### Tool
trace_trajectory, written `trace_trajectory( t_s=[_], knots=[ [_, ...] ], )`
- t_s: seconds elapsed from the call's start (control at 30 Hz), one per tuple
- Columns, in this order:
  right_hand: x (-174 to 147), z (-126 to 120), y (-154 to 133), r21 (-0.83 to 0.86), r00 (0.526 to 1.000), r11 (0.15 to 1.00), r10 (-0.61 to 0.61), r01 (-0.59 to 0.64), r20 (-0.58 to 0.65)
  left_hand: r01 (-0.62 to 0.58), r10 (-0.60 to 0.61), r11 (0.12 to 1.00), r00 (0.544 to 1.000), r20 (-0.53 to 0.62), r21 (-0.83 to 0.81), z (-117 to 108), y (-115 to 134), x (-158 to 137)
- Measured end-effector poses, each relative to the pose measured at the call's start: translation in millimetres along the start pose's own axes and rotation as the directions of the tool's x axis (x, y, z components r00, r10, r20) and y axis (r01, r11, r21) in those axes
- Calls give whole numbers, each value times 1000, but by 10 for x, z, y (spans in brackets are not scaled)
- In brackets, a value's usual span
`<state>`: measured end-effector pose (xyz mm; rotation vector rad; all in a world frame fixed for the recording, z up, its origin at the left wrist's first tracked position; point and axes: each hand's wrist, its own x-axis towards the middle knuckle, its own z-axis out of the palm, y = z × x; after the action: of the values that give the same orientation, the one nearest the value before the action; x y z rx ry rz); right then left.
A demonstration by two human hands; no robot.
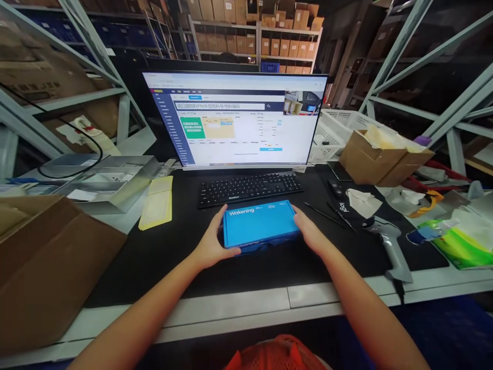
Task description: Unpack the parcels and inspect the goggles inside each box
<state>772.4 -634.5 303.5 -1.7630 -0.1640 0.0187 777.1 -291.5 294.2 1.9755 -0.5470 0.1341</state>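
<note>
Between my two hands is a flat blue box [262, 222] with "Wakening" printed in white on its top. My left hand [213, 241] grips its left end, the thumb along the near edge. My right hand [307, 228] closes on the right end, with its fingers partly hidden behind the box. The box is just in front of a black keyboard [250, 189], over a black desk mat [185, 252]. Whether its underside touches the mat, I cannot tell.
A lit monitor [239, 123] stands behind the keyboard. To the right lie a barcode scanner [389, 244], a black mouse [334, 189] and a green tissue pack [462, 241]. On the left are a yellow notepad [156, 203] and an open cardboard box [57, 267].
</note>
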Motion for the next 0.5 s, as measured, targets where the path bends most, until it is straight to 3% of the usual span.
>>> trace_trajectory(
  t_s=[0.07, 0.13, 0.2, 0.27, 0.33, 0.4, 0.47, 0.5],
  knots=[
    [-26, 29, 2, 135, 1000, 991, -5, 4, 12, -261, 260, 951, 965, 24, 165, -55, 85, -40],
    [-40, 52, -6, 332, 999, 942, 27, -40, 41, -546, 537, 789, 836, 116, 283, -84, 188, -81],
    [-41, 61, -17, 472, 995, 877, 58, -87, 76, -700, 675, 629, 707, 209, 337, -70, 270, -121],
    [-33, 58, -26, 513, 994, 852, 75, -103, 76, -736, 708, 574, 666, 235, 358, -32, 302, -147],
    [-25, 53, -35, 520, 995, 848, 75, -101, 71, -693, 688, 633, 708, 160, 345, -10, 289, -150],
    [-28, 62, -46, 528, 992, 844, 42, -97, 115, -529, 553, 816, 832, -47, 234, -24, 270, -128],
    [-46, 85, -62, 528, 986, 845, -14, -79, 168, -194, 162, 975, 955, -249, -110, -65, 281, -84],
    [-61, 98, -71, 512, 982, 856, -34, -69, 188, -11, -82, 943, 960, -267, -332, -85, 302, -57]
  ],
)
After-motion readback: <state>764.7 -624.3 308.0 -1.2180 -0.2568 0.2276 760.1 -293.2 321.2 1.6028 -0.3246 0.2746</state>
